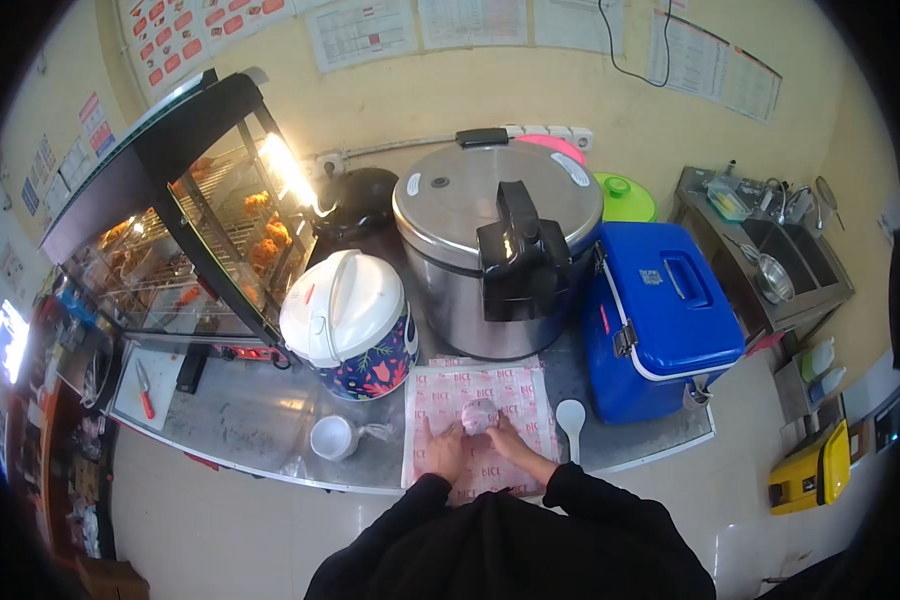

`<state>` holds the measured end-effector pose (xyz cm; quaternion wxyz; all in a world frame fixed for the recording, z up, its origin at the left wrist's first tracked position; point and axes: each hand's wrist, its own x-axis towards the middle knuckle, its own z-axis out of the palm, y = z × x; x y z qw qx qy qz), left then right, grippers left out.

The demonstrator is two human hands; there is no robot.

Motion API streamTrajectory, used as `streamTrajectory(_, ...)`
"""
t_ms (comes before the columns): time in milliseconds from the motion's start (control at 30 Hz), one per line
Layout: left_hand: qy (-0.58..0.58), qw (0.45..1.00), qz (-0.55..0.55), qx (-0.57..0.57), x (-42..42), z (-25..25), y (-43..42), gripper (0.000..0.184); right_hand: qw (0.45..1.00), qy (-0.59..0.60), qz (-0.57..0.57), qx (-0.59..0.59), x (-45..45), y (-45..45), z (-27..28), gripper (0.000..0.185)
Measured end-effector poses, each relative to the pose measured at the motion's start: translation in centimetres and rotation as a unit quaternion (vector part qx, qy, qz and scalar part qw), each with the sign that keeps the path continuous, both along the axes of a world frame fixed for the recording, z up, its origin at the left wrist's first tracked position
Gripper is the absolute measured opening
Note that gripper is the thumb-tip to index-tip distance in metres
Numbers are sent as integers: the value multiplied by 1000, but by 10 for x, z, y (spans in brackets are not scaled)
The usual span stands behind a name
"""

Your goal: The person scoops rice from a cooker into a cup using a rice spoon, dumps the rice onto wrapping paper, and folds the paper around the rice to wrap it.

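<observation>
A small round bundle wrapped in pink-printed paper [479, 414] sits on a stack of white paper sheets with pink lettering [525, 395]. My left hand [446, 452] lies on the sheets at the bundle's lower left, fingers apart, the thumb side close against it. From the lower right, my right hand [515, 447] grips the bundle's edge with thumb and fingers. What the wrapping contains is hidden. A white rice paddle [571, 418] lies right of the sheets. To their left stands a small white cup [333, 438] with clear plastic beside it.
Behind the sheets stands a large steel rice cooker [450, 290], with a patterned white-lidded rice cooker [365, 355] left and a blue cooler box [660, 300] right. A lit glass display case [210, 220] holds fried food. A red-handled knife [145, 390] lies on a white board [160, 395].
</observation>
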<state>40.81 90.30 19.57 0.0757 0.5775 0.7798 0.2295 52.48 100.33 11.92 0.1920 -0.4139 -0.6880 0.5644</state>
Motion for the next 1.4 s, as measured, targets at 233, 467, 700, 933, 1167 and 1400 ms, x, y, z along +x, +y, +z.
streamTrajectory(233, 80, 961, -151, 217, -16, 53, 17, 35, 722, 303, -84, -616, 18, 9, 147, 35)
streamTrajectory(467, -198, 967, -104, 125, 17, 85, 2, 47, 742, 355, -53, -566, 20, 4, 164, 38)
streamTrajectory(700, -282, 899, -186, 279, 61, 99, 2, 65, 763, 412, -30, -497, 36, 1, 174, 39)
streamTrajectory(933, -89, 965, -217, 119, 26, 114, 6, 70, 930, 343, -101, 91, 84, 94, 235, 54)
streamTrajectory(1167, 83, 973, -197, -85, -10, -22, -44, 68, 903, -180, -334, 202, 123, 248, 337, 88)
streamTrajectory(1400, 53, 989, -128, -45, 12, -30, -23, 67, 767, -370, -375, 366, 122, 267, 313, 62)
